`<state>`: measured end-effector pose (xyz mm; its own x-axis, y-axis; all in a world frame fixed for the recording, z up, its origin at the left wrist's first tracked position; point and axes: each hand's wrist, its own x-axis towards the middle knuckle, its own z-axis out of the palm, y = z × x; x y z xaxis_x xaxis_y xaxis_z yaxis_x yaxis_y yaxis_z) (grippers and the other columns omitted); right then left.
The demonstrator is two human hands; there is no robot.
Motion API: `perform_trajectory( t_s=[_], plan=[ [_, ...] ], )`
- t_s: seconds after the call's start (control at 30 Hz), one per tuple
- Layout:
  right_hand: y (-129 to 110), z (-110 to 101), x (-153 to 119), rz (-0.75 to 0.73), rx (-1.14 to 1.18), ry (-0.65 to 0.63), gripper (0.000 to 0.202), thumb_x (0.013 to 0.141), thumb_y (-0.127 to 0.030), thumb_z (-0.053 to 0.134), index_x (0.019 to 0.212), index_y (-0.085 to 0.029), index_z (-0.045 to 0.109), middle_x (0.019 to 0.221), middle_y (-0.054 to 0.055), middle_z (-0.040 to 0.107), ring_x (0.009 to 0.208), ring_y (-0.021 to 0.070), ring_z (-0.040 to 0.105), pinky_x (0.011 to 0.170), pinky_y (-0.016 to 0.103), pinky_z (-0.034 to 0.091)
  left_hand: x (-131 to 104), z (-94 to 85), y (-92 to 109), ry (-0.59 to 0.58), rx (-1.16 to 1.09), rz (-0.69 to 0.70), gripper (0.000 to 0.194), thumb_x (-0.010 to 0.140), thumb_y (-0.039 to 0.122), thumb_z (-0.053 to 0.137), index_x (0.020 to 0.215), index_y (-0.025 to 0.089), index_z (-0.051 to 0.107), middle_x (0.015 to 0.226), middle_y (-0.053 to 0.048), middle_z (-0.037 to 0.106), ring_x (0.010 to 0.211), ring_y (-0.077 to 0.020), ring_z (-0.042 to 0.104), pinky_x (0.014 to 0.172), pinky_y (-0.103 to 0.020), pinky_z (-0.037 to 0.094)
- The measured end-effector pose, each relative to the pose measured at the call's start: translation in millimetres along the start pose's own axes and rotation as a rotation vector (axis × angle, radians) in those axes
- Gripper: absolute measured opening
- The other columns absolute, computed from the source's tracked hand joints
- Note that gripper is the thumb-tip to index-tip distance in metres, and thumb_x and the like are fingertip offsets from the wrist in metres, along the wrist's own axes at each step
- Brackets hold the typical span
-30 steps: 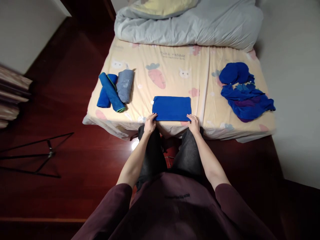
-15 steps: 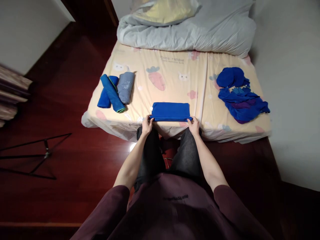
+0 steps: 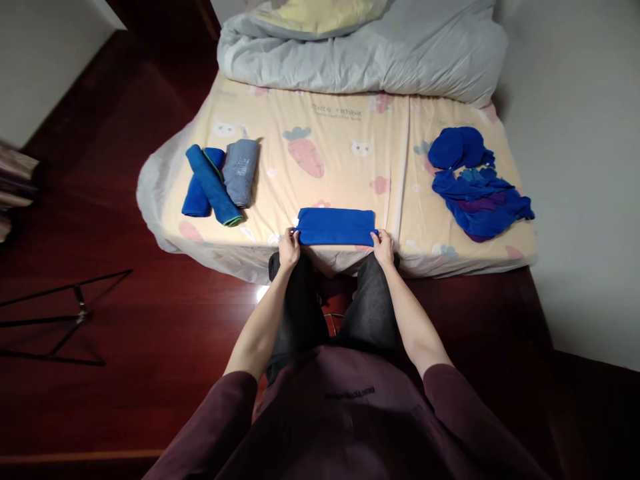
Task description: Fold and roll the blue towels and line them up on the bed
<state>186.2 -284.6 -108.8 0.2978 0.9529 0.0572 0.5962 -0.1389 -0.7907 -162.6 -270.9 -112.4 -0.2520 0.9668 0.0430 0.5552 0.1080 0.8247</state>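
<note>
A folded blue towel [image 3: 336,225] lies flat along the front edge of the bed, with a small white tag at its left side. My left hand [image 3: 289,248] pinches its left end between thumb and fingers. At the opposite end, my right hand [image 3: 383,247] grips the right side the same way. A fold line runs across the cloth between both hands. Rolled towels lie to the left: a teal-blue roll with green edging [image 3: 214,187] rests across a blue roll [image 3: 197,199], beside a grey roll [image 3: 241,173].
Crumpled blue cloths [image 3: 487,203] and a smaller blue bundle [image 3: 457,147] lie on the right of the bed. A grey quilt [image 3: 360,60] and a yellow pillow [image 3: 320,15] are at the far end. Black tripod legs [image 3: 65,320] stand on the floor at left.
The towel's near strip has been turned over and now lies flatter, both hands keeping their hold at its ends. The whole view has shifted slightly.
</note>
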Motion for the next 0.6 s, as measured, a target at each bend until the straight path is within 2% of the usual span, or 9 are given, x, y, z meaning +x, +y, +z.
perform_trajectory(
  t_s=[0.27, 0.6],
  plan=[
    [-0.7, 0.1, -2.1, 0.009, 0.013, -0.001, 0.037, 0.099, -0.048, 0.058, 0.118, -0.021, 0.074, 0.103, 0.011, 0.078, 0.093, 0.0258, 0.073, 0.092, 0.037, 0.056, 1.9, 0.2, -2.3, 0.033, -0.016, 0.048, 0.035, 0.106, 0.042, 0.045, 0.120, 0.018, 0.066, 0.108, -0.014, 0.075, 0.099, -0.0272, 0.071, 0.097, -0.040, 0.054],
    [-2.8, 1.0, -1.4, 0.078, -0.001, -0.032, 0.040, 0.099, -0.049, 0.059, 0.122, -0.021, 0.074, 0.111, 0.012, 0.077, 0.099, 0.0264, 0.074, 0.095, 0.038, 0.056, 4.0, -0.1, -0.7, 0.051, -0.012, 0.036, 0.032, 0.105, 0.037, 0.049, 0.117, 0.016, 0.070, 0.106, -0.013, 0.076, 0.095, -0.0249, 0.072, 0.094, -0.036, 0.054]
  ],
)
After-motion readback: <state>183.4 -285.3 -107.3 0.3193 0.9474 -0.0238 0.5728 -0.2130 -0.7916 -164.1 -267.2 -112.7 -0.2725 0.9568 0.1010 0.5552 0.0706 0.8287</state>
